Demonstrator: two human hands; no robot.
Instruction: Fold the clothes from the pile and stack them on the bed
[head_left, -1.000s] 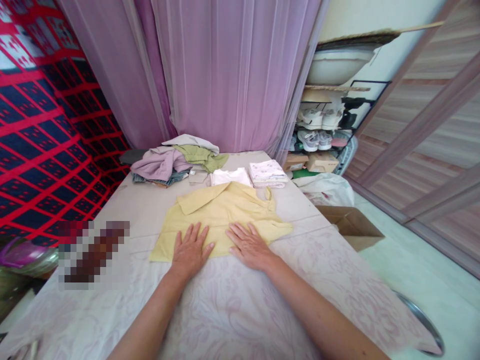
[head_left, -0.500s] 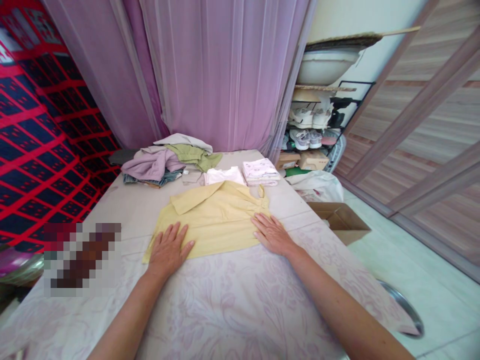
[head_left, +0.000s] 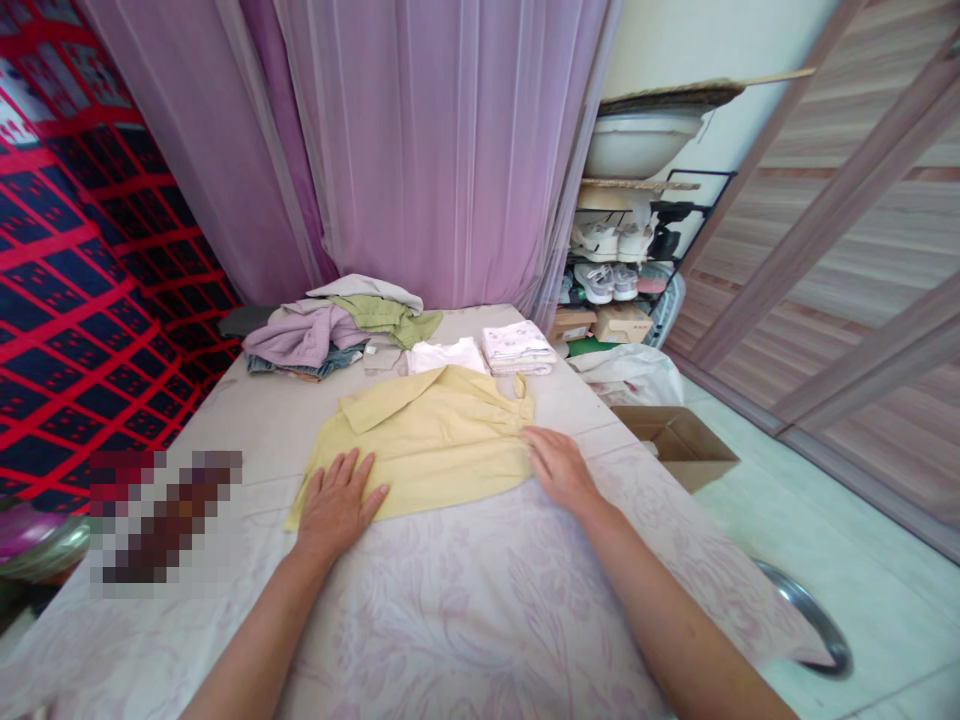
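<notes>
While our left hand (head_left: pixel 335 503) lies flat and open on the near left corner of the pale yellow collared cotton shirt (head_left: pixel 427 440), our right hand (head_left: pixel 561 468) rests open, fingers spread, at the shirt's right edge, gripping nothing. The shirt lies spread in the middle of the surface (head_left: pixel 465 610), which is covered by a white cloth with a faint pink floral print.

We judge that the cloth cover could slide or bunch under our palms if we press sideways, and that would drag the shirt askew. The shirt's collar lies just beside the small folded white garment (head_left: pixel 446 355) and the folded white printed cloth (head_left: pixel 518 347), so a push away from us could knock them out of shape. The loose heap of mauve, olive and grey clothes (head_left: pixel 330 325) sits near the far left edge.

As for containers, the open brown cardboard box (head_left: pixel 679 440) on the floor to our right shows nothing inside from here. The black wire rack (head_left: pixel 716 190) holds pale shoes (head_left: pixel 600 282) and a white basin (head_left: pixel 637 140) on top.
</notes>
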